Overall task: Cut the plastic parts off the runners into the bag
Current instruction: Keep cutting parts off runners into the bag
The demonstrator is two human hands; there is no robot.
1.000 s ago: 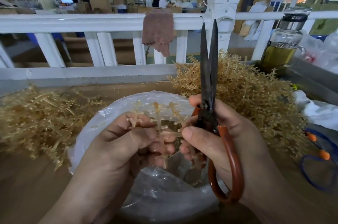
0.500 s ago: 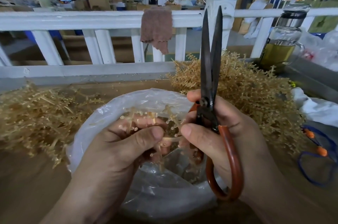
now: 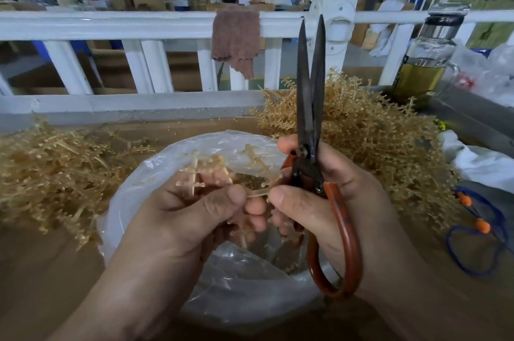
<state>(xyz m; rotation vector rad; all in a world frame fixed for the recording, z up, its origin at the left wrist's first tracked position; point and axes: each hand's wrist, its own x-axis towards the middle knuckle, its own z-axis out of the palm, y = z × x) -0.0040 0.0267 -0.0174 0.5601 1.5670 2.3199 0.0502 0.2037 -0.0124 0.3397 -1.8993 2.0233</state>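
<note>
My left hand grips a small tan plastic runner with little parts on its branches, held over the open mouth of a clear plastic bag. My right hand holds dark scissors with red-brown handles, blades pointing straight up and slightly parted. The right thumb and fingertips also pinch the runner's thin stem between the two hands. Loose tan pieces lie deep in the bag, partly hidden by my fingers.
A heap of tan runners lies behind my right hand, another heap at the left. A white railing with a brown cloth runs along the back. A glass bottle stands at the right, a blue cord lies nearby.
The left hand has closed tighter round the runner and turned it. The scissors' blades have parted a little, still pointing up.
</note>
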